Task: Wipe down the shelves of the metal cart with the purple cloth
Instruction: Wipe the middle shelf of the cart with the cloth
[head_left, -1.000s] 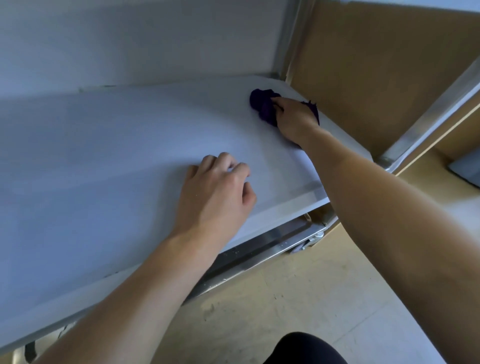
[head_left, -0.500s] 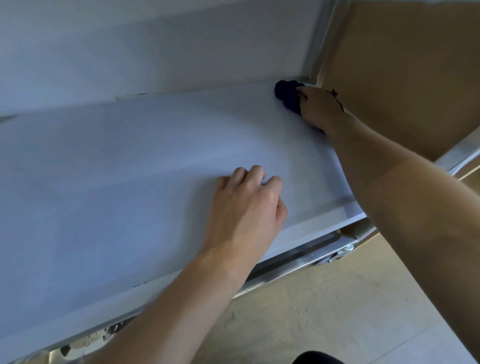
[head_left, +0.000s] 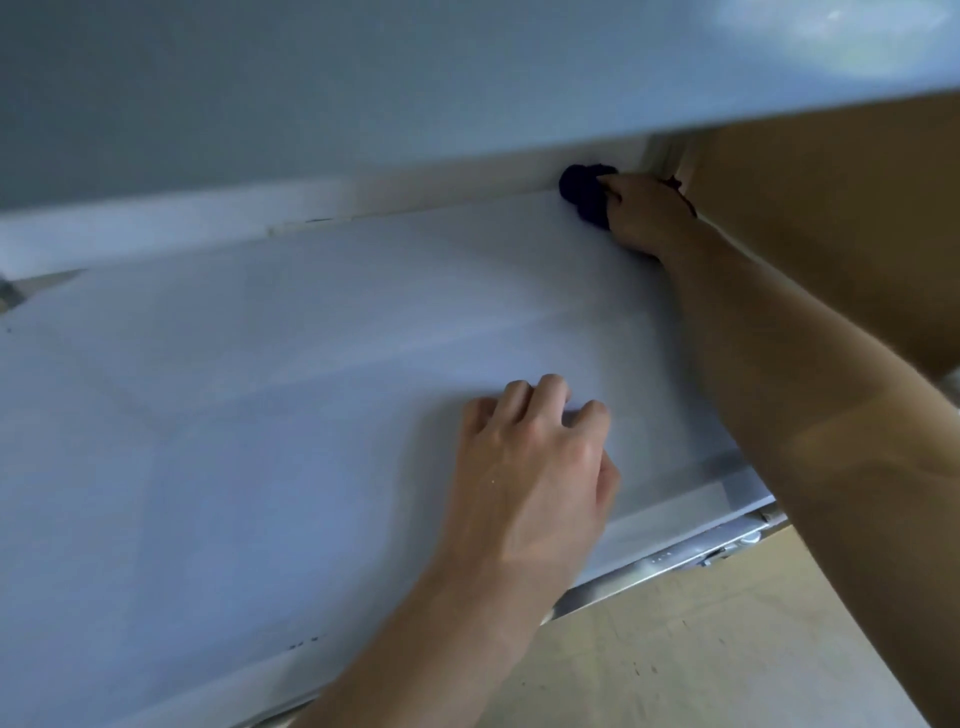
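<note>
The purple cloth (head_left: 584, 197) is bunched up in the far right corner of the cart's pale metal shelf (head_left: 260, 389). My right hand (head_left: 644, 213) grips it there, and most of the cloth is hidden under the hand. My left hand (head_left: 530, 467) rests on the shelf near its front edge, fingers curled under with the knuckles on the metal, holding nothing. The underside of the shelf above (head_left: 415, 78) fills the top of the view.
A metal corner post (head_left: 662, 153) stands just behind the cloth. A brown board wall (head_left: 831, 218) runs along the right side. Below the shelf's front rim (head_left: 675, 561) lies a light wooden floor (head_left: 701, 649).
My right hand has pushed the cloth from mid-shelf on the right back into the far right corner. My left hand has stayed in place, and the view has dropped lower under the upper shelf.
</note>
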